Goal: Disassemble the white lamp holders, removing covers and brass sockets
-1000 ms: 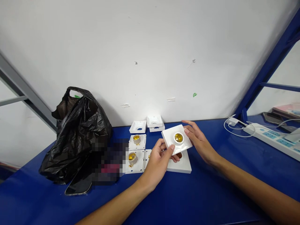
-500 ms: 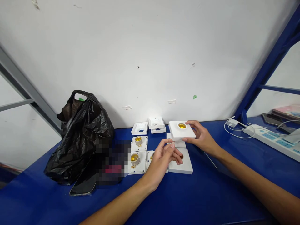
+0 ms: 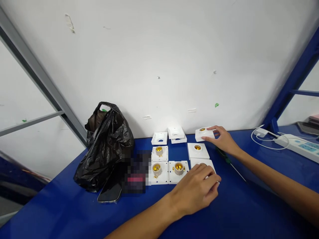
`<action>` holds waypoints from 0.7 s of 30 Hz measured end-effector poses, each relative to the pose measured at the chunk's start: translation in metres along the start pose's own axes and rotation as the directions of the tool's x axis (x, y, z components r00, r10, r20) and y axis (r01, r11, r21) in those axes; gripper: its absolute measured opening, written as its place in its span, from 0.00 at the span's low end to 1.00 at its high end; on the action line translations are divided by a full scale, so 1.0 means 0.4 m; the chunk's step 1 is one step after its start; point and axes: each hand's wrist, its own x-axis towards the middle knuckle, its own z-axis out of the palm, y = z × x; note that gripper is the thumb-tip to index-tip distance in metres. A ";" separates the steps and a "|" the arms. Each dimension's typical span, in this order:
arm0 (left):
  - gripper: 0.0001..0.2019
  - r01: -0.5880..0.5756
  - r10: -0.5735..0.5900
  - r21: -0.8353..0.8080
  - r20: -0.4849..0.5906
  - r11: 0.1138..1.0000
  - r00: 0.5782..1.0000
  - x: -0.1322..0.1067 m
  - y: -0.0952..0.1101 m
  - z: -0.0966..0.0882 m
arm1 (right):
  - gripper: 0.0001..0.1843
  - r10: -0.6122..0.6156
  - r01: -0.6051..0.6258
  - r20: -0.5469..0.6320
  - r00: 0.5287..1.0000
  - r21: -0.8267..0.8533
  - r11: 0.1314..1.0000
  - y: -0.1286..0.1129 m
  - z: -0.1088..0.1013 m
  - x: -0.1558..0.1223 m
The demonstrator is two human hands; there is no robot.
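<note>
My right hand (image 3: 223,139) grips a white square lamp holder (image 3: 200,135) with a brass socket, near the wall at the back of the blue table. In front of it lies a second lamp holder (image 3: 198,152). My left hand (image 3: 198,189) curls over a third lamp holder (image 3: 205,162), fingers bent around its right side and hiding most of it. To the left are three open bases with brass sockets: one base (image 3: 163,153) behind, another base (image 3: 159,177) and a base (image 3: 178,176) in front. Empty white covers (image 3: 159,138) sit behind them.
A black plastic bag (image 3: 109,146) stands on the left, with a phone (image 3: 109,192) before it and a blurred patch alongside. A screwdriver (image 3: 236,171) lies beneath my right forearm. On the right is a power strip (image 3: 299,146) with white cables.
My right hand has carried its lamp holder to the back, near the wall. My left hand has turned palm down onto the front lamp holder. The view has shifted left.
</note>
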 end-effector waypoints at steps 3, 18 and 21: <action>0.05 0.023 -0.023 0.062 -0.001 0.998 1.000 0.001 -0.008 -0.005 | 0.24 0.022 -0.020 0.083 0.996 -0.029 0.999 0.006 0.026 0.037; 0.05 0.145 -0.140 -0.059 0.087 0.988 0.986 -0.011 -0.022 -0.002 | 0.21 -0.076 0.112 0.360 0.930 -0.080 0.990 0.046 0.054 0.088; 0.05 0.149 -0.141 -0.086 0.095 0.985 0.986 -0.012 -0.023 -0.003 | 0.27 -0.144 0.190 0.389 0.910 -0.082 0.978 0.033 0.052 0.098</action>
